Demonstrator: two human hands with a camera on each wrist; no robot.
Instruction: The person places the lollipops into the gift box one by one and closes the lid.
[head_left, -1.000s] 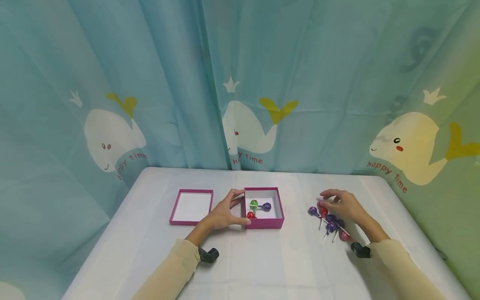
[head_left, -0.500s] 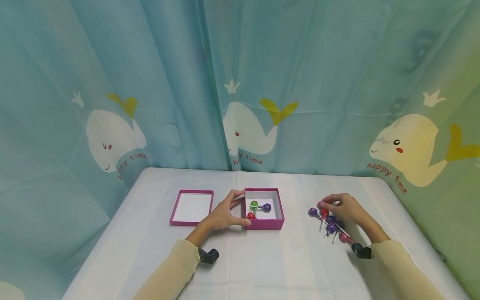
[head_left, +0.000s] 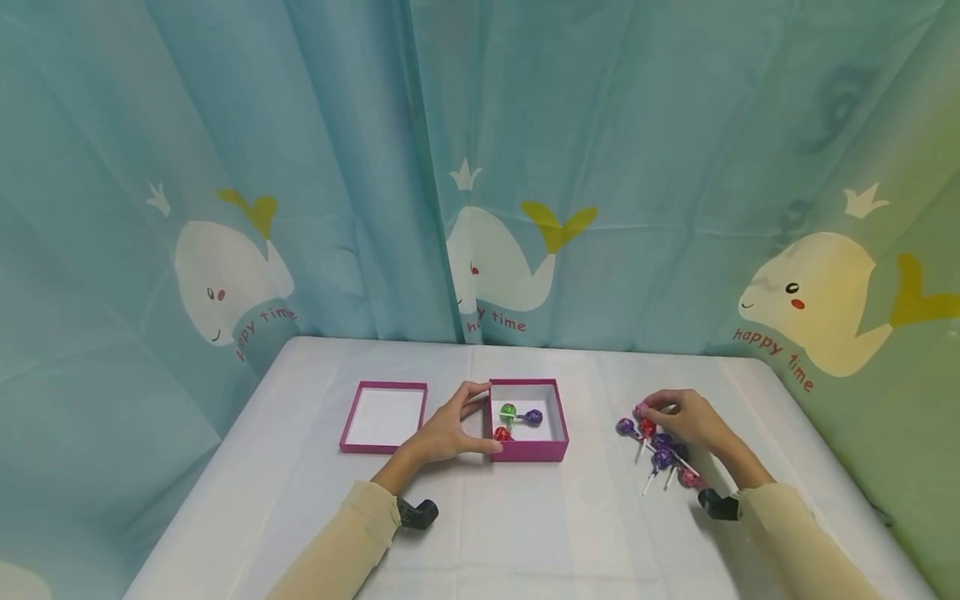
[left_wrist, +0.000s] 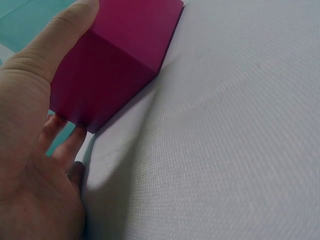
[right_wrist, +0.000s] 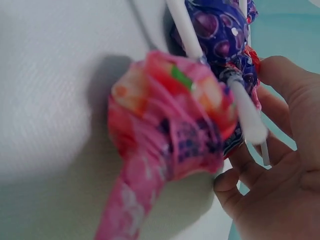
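Note:
My left hand [head_left: 446, 432] holds the left side of a magenta box [head_left: 528, 451], thumb at the front corner and fingers towards the back. In the left wrist view the thumb lies along the box's magenta wall [left_wrist: 135, 30]. Inside are a green lollipop [head_left: 507, 410], a purple lollipop [head_left: 533, 417] and a red lollipop [head_left: 502, 433]. On the right, my right hand [head_left: 693, 419] pinches a pink lollipop [head_left: 641, 411] at the far end of a loose pile. The right wrist view shows another pink-wrapped lollipop [right_wrist: 172, 115] close up, partly covering the purple ones [right_wrist: 215, 30].
A shallow magenta-rimmed lid [head_left: 384, 417] lies inside up, left of the box. Several lollipops, among them a purple one [head_left: 626, 427] and a red one [head_left: 648, 429], lie bunched on the white-covered table [head_left: 570, 533]. A blue-green curtain [head_left: 645, 167] hangs behind.
The right hand's thumb and fingers have closed in on the pink lollipop from a wider spread. The left hand and the box have stayed in place.

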